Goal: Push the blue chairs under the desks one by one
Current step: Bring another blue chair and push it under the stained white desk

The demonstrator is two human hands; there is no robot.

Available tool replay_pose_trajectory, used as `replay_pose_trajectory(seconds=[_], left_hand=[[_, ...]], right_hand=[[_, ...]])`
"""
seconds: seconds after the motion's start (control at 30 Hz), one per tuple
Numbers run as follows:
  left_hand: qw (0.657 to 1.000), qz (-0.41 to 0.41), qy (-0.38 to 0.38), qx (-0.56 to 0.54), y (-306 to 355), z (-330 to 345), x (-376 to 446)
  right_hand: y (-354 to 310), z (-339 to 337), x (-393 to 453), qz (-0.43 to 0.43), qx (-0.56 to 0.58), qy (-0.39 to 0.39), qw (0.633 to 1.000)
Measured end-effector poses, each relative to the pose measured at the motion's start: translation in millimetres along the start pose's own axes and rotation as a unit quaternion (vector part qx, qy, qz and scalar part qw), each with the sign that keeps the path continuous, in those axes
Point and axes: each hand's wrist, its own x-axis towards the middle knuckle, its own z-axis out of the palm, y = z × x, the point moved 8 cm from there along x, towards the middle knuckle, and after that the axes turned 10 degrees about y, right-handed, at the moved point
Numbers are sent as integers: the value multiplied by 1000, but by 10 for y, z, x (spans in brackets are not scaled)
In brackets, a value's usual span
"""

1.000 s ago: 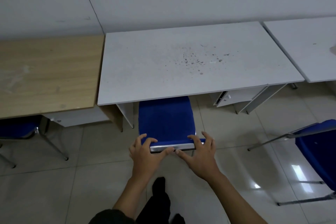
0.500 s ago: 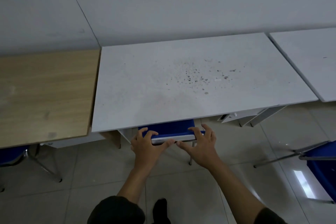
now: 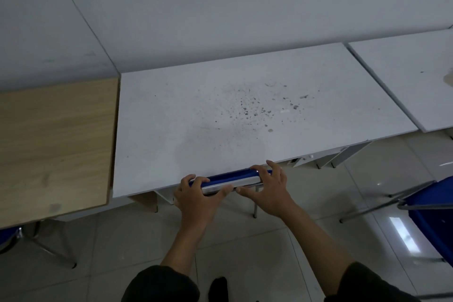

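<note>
A blue chair [image 3: 230, 177] with a chrome top rail sits almost wholly under the white desk [image 3: 196, 115]; only a thin blue strip and the rail show at the desk's front edge. My left hand [image 3: 196, 195] wraps the rail's left end, fingers over the top. My right hand [image 3: 269, 190] grips the right end, thumb along the rail. A second blue chair [image 3: 431, 211] stands out on the floor at the right. Part of a third blue chair [image 3: 7, 235] shows under the wooden desk [image 3: 54, 135] at the left.
Another white desk [image 3: 404, 81] adjoins on the right, all desks backing onto a grey wall. A drawer unit [image 3: 316, 155] hangs under the middle desk's right side. Glossy tiled floor [image 3: 122, 252] lies below, with my dark shoe [image 3: 219, 289] near the bottom edge.
Both hands have pushed the blue chair forward under the white desk; its seat back, wide in view a second ago, is now nearly hidden. I have stepped closer to the desk.
</note>
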Motion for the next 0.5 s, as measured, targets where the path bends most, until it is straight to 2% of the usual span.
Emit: replay_pose_trajectory(seconds=[0.1,0.27,0.43,0.5], left_hand=[[999,-1,-31,18,-27,11,-4],[993,74,-71,62,307,91,-176],[983,134,-125,25,1000,387,-550],[977,124,-174,-24,1310,584,-746]], right_hand=[[15,-5,-32,17,-4,-33,999],[41,-252,-183,21,59,5,998],[166,-743,-475,19,76,27,997],[296,-980,-592,15,83,35,996]])
